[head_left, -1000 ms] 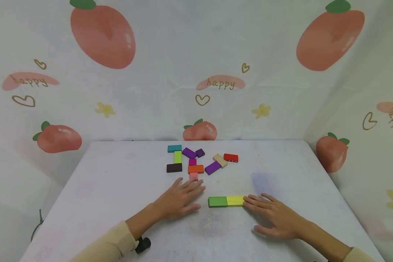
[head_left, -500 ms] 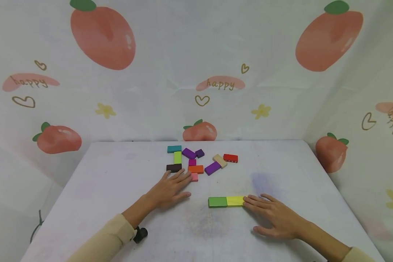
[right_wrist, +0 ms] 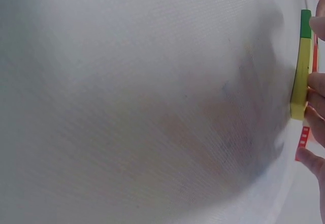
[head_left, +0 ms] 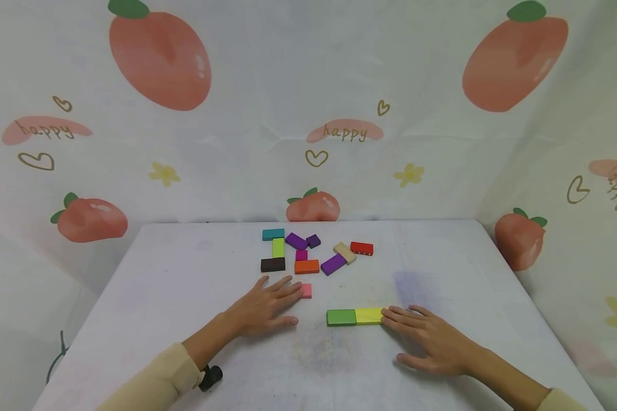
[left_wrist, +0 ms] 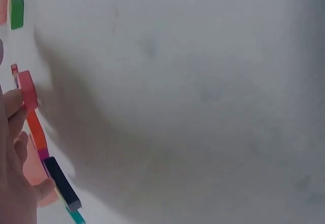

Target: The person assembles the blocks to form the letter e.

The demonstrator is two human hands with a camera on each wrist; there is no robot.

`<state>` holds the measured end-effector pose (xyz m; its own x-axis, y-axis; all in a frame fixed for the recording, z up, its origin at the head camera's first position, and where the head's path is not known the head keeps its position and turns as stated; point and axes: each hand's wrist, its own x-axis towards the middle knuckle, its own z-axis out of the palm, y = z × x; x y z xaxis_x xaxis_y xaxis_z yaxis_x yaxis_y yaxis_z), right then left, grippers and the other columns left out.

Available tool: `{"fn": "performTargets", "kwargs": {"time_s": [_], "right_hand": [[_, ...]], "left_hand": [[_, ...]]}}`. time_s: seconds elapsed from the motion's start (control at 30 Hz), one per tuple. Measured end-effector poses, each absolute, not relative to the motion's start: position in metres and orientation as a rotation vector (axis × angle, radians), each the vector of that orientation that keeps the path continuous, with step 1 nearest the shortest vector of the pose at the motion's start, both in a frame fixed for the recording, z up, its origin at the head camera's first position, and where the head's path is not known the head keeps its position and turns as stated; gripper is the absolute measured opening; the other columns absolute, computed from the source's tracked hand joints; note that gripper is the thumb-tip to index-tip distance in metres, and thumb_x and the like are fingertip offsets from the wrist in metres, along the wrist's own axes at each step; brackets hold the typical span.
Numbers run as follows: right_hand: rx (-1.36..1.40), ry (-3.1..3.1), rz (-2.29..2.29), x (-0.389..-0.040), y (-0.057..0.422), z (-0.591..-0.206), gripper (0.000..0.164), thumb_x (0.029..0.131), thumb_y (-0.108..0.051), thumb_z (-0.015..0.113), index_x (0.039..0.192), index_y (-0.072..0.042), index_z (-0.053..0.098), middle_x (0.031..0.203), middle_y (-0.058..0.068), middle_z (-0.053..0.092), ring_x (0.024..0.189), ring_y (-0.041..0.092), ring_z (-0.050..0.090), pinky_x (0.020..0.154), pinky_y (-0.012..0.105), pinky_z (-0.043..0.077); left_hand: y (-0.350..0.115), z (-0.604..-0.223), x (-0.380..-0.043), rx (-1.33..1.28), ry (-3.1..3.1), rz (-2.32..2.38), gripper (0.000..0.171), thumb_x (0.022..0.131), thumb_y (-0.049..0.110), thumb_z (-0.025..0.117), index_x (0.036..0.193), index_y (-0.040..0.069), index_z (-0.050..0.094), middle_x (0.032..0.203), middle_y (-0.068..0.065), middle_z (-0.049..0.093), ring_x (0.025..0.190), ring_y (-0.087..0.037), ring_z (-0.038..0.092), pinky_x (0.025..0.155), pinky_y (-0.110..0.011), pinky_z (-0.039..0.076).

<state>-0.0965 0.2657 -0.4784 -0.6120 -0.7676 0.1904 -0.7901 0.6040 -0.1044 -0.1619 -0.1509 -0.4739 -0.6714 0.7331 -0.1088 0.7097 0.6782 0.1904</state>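
In the head view my left hand [head_left: 264,308] lies low over the table with fingers extended. Its fingertips rest on a small pink block [head_left: 306,291] and cover the left part of it. The left wrist view shows the fingers against this pink block [left_wrist: 28,89]. My right hand [head_left: 434,342] has its straight fingertips on the right end of a yellow block [head_left: 368,316], thumb spread away. A green block [head_left: 341,318] sits end to end with the yellow one, in a straight row. Neither hand curls round anything.
Behind the left hand lie a dark brown block [head_left: 273,265], an orange block [head_left: 306,267], a lime block [head_left: 278,248], a teal block [head_left: 273,234] and a magenta block [head_left: 301,255]. Purple blocks, a beige block [head_left: 345,253] and a red block [head_left: 362,248] lie farther right.
My left hand reached left and back to the pink block, then drew it toward me, away from the orange block. The right hand and the green and yellow row stayed put.
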Motion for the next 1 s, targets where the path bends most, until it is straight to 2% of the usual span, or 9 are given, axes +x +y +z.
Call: {"fn": "performTargets", "kwargs": {"time_s": [0.33, 0.77, 1.0], "right_hand": [[1.321, -2.694, 0.282, -0.096, 0.266, -0.478, 0.067, 0.09, -0.051, 0.067, 0.147, -0.017, 0.051, 0.15, -0.002, 0.05, 0.136, 0.018, 0.049, 0.097, 0.052, 0.049], [1.324, -2.667, 0.285, -0.095, 0.266, -0.48, 0.067, 0.09, -0.05, 0.068, 0.145, -0.015, 0.053, 0.149, 0.0, 0.05, 0.135, 0.019, 0.05, 0.096, 0.052, 0.047], [1.328, -2.628, 0.279, -0.095, 0.265, -0.479, 0.068, 0.089, -0.048, 0.07, 0.145, -0.014, 0.053, 0.149, 0.001, 0.051, 0.134, 0.02, 0.05, 0.094, 0.049, 0.047]], "left_hand": [[-0.143, -0.475, -0.14, 1.233, 2.621, 0.232, 0.073, 0.098, 0.068, 0.034, 0.158, 0.027, 0.027, 0.164, 0.009, 0.021, 0.152, -0.02, 0.014, 0.116, -0.064, 0.016], [-0.137, -0.479, -0.128, 1.352, 2.61, 0.253, 0.073, 0.098, 0.068, 0.03, 0.158, 0.025, 0.029, 0.164, 0.007, 0.025, 0.152, -0.022, 0.018, 0.113, -0.065, 0.023], [-0.13, -0.479, -0.124, 1.406, 2.619, 0.237, 0.072, 0.098, 0.068, 0.031, 0.156, 0.025, 0.035, 0.162, 0.004, 0.03, 0.15, -0.024, 0.022, 0.111, -0.063, 0.029]]}}
